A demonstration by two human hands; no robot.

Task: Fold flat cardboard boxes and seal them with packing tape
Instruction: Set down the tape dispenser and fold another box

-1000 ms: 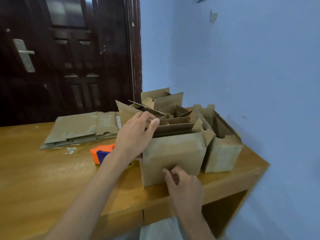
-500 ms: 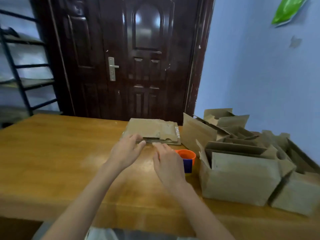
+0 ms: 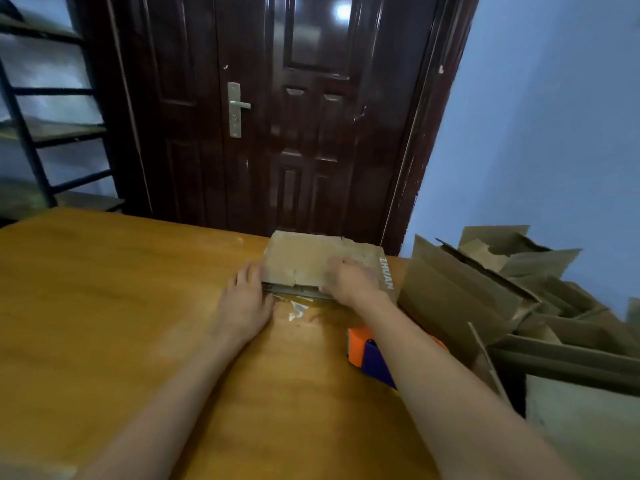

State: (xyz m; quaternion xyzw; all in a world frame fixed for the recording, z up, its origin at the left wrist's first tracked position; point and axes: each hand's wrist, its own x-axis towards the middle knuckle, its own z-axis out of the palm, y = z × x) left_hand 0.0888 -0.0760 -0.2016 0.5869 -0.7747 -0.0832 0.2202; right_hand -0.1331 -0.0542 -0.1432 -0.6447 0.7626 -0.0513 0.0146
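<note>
At the far edge of the wooden table (image 3: 104, 306), just in front of the dark door (image 3: 277, 133), lies the stack of flat cardboard boxes (image 3: 311, 258), its top sheet printed with letters along the right side. Both hands have reached it — the right hand (image 3: 349, 282) lies on top of the stack near its front right corner, fingers spread over the top sheet, though motion blur keeps me from telling whether they press flat or have caught an edge. The left hand (image 3: 246, 299) sits at the stack's front left corner, fingers relaxed and touching the edge, with no clear hold on anything. This looks like the picking-up step: taking the next flat box off the pile. The next move, I'd judge, calls for peeling just the top sheet free and drawing it toward the open table — without dragging the sheets beneath. A scrap of clear tape (image 3: 298, 310) is stuck to the table just in front of the stack, between the wrists. The orange and blue tape dispenser (image 3: 367, 351) waits partly under the right forearm, and already folded boxes (image 3: 502, 299) crowd the right side, by the blue wall (image 3: 554, 133).
</note>
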